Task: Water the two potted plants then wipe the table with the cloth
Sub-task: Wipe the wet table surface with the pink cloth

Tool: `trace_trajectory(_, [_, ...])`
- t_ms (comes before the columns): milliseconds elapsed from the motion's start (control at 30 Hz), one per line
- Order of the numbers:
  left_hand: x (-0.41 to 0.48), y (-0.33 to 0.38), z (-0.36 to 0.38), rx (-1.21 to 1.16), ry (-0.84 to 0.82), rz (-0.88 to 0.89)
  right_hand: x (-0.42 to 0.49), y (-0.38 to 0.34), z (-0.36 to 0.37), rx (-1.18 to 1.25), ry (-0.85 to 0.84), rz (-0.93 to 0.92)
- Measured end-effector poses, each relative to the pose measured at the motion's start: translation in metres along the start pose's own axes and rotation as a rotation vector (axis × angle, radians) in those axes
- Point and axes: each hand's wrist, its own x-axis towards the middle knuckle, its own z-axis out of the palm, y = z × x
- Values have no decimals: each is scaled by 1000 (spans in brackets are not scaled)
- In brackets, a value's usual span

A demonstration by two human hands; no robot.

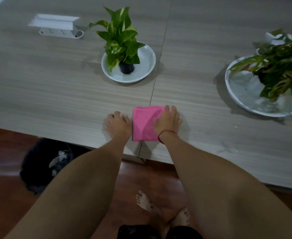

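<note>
A folded pink cloth (142,124) lies flat on the grey wood-grain table (55,94) near its front edge. My right hand (166,120) presses flat on the cloth's right half, fingers spread. Just left of the cloth, my left hand (118,124) rests on the table, its fingers touching the cloth's left edge. A green-leaved plant in a small black pot (126,67) stands in a pale round dish (146,63) behind the cloth. At the right edge, a second leafy plant (277,66) sits in a marbled white dish (241,94).
A raised white socket box (59,25) sits in the table at the back left. A white object (273,38) shows behind the right plant. A dark bag (43,163) lies on the wooden floor under the table edge. Droplets glint on the table at the right.
</note>
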Motion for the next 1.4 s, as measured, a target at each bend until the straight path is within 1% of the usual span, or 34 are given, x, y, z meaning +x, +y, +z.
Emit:
trace_trajectory(33, [3, -6, 1, 36, 29, 8, -1, -3, 4, -11, -24, -91])
trace_trajectory(67, [6, -12, 4, 77, 20, 18, 0, -7, 11, -25, -52, -186])
trace_trajectory(133, [13, -25, 15, 162, -38, 54, 1, -14, 28, -68, -148, -337])
trace_trajectory(200, [14, -36, 28, 158, -18, 80, 2, -14, 49, -132, -242, -407])
trace_trajectory(233, [13, -41, 34, 144, 21, 89, 3, -13, 61, -159, -251, -420])
trace_trajectory(300, [10, -42, 39, 135, 91, 113, 5, -7, 75, -188, -180, -437])
trace_trajectory(400, [14, -43, 44, 133, 103, 112, 13, -9, 91, -223, -51, -431])
trace_trajectory(567, [17, -49, 46, 150, 106, 124, 35, -28, 94, -242, -3, -457])
trace_trajectory(700, [18, -49, 46, 139, 98, 115, 46, -18, 89, -332, -18, -527])
trace_trajectory(833, [18, -46, 45, 132, 105, 102, 39, -4, 86, -312, -137, -538])
trace_trajectory(900, [14, -43, 44, 141, 100, 77, 21, 16, 80, -307, -162, -561])
trace_trajectory(1033, [-6, -33, 51, 107, 92, 42, -15, 64, 70, -301, -86, -551])
trace_trajectory(1100, [-14, -31, 55, 101, 110, 37, -18, 71, 68, -317, -94, -557])
trace_trajectory(1267, [-14, -31, 61, 106, 165, 55, -2, 59, 74, -313, -57, -528])
trace_trajectory(1400, [-14, -32, 62, 113, 160, 61, 21, 38, 80, -323, -58, -525])
